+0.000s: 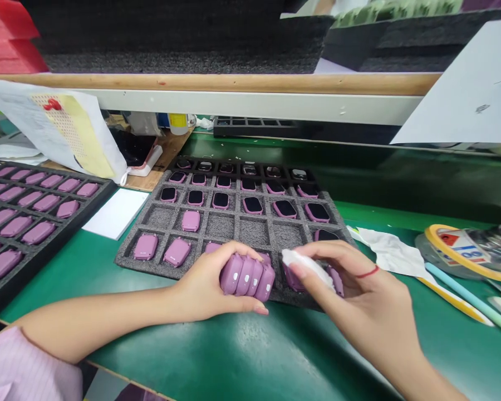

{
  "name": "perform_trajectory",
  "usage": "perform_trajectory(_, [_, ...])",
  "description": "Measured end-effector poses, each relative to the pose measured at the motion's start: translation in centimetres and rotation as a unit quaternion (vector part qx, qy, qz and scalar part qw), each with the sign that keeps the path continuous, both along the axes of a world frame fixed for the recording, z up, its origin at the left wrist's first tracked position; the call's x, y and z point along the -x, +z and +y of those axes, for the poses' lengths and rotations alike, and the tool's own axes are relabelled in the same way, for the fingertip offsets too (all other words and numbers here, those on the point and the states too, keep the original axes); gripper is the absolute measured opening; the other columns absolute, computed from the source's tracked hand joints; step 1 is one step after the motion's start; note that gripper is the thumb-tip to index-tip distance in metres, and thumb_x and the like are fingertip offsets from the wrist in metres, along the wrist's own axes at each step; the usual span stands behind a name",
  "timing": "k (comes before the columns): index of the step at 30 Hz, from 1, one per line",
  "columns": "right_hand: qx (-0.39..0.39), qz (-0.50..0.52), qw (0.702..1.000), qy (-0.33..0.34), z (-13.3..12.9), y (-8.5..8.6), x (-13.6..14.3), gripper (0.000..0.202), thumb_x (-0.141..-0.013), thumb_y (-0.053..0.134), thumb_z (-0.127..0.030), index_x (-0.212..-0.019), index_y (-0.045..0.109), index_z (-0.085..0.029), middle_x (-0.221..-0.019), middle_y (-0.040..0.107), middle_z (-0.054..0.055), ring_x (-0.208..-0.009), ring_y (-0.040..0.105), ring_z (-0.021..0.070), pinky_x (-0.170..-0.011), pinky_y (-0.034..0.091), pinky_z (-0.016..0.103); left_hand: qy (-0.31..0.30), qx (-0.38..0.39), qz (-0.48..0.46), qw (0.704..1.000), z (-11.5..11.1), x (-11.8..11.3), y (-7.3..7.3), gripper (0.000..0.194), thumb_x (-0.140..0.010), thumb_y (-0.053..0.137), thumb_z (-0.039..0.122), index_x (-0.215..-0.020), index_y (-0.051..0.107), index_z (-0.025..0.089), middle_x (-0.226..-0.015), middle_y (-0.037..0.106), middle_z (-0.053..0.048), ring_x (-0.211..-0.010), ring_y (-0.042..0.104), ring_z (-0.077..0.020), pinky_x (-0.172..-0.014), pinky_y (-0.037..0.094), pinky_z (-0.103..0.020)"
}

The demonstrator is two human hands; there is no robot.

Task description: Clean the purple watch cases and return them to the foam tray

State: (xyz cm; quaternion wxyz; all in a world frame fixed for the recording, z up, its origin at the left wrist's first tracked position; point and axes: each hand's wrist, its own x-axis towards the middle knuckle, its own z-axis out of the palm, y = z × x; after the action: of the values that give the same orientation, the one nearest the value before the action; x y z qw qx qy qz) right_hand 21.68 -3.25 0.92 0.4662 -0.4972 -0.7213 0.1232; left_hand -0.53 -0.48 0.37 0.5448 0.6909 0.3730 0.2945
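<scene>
My left hand [217, 284] is closed around a stack of several purple smartwatch bodies [247, 277], their sides with small white marks facing me. In my right hand [359, 289] a folded white wipe [307, 267] is pinched between thumb and fingers, a short way right of the stack. Both hands are above the front edge of a grey foam tray [161, 218]. In its back rows watch bodies [253, 205] lie with black screens up; nearer ones, such as a purple watch body [177, 252], lie back side up. My hands hide part of the front row.
Another foam tray [8, 284] of purple watch bodies stands at the left, beside a white paper pad [116, 213]. At right lie a crumpled tissue [394, 250], a toothbrush [455, 301] and a bottle with a yellow ring [446, 250]. A shelf [234, 83] crosses above.
</scene>
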Motion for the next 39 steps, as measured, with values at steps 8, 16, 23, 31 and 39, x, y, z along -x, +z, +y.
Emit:
perform_trajectory(8, [-0.131, -0.161, 0.97, 0.126, -1.3, 0.8, 3.5, 0.014, -0.093, 0.06, -0.009, -0.103, 0.064, -0.018, -0.093, 0.071, 0.006, -0.083, 0.064, 0.0187, -0.072, 0.053, 0.035, -0.008, -0.02, -0.029, 0.999, 0.1, -0.1, -0.7, 0.051, -0.07, 0.087, 0.026, -0.114, 0.061, 0.021, -0.124, 0.071, -0.007, -0.116, 0.066, -0.0253, -0.102, 0.049, -0.039])
perform_trajectory(16, [-0.122, -0.189, 0.97, 0.098, -1.1, 1.0, 3.9, 0.01, -0.095, 0.055, -0.009, -0.1, 0.061, -0.016, -0.088, 0.065, 0.006, -0.078, 0.059, 0.0182, -0.068, 0.052, 0.033, 0.004, -0.004, -0.013, 1.0, -0.5, -0.1, -0.7, 0.052, -0.071, 0.085, 0.026, -0.118, 0.062, 0.021, -0.12, 0.072, -0.006, -0.113, 0.067, -0.025, -0.099, 0.051, -0.038])
perform_trajectory(23, [-0.123, -0.193, 0.968, 0.107, -1.4, 0.9, 4.2, 0.012, -0.095, 0.055, -0.008, -0.101, 0.06, -0.016, -0.089, 0.066, 0.006, -0.079, 0.059, 0.0181, -0.068, 0.052, 0.032, 0.002, 0.0, -0.015, 1.0, -0.3, -0.2, -0.8, 0.052, -0.07, 0.086, 0.025, -0.116, 0.063, 0.021, -0.12, 0.072, -0.006, -0.112, 0.067, -0.0248, -0.099, 0.05, -0.038])
perform_trajectory(31, [-0.124, -0.192, 0.967, 0.112, -1.3, 0.8, 4.0, 0.013, -0.096, 0.054, -0.008, -0.103, 0.061, -0.016, -0.089, 0.066, 0.006, -0.08, 0.058, 0.018, -0.071, 0.052, 0.032, -0.001, 0.0, -0.016, 1.0, -0.3, -0.2, -0.8, 0.052, -0.069, 0.087, 0.024, -0.116, 0.063, 0.021, -0.121, 0.072, -0.006, -0.115, 0.066, -0.025, -0.102, 0.049, -0.039])
perform_trajectory(39, [-0.134, -0.187, 0.966, 0.117, -1.4, 0.5, 3.8, 0.016, -0.094, 0.056, -0.006, -0.105, 0.062, -0.016, -0.09, 0.068, 0.006, -0.081, 0.059, 0.0179, -0.071, 0.052, 0.032, 0.002, 0.007, -0.009, 1.0, -0.4, -0.1, -0.6, 0.054, -0.068, 0.087, 0.023, -0.116, 0.064, 0.02, -0.12, 0.072, -0.006, -0.114, 0.066, -0.0252, -0.102, 0.049, -0.039])
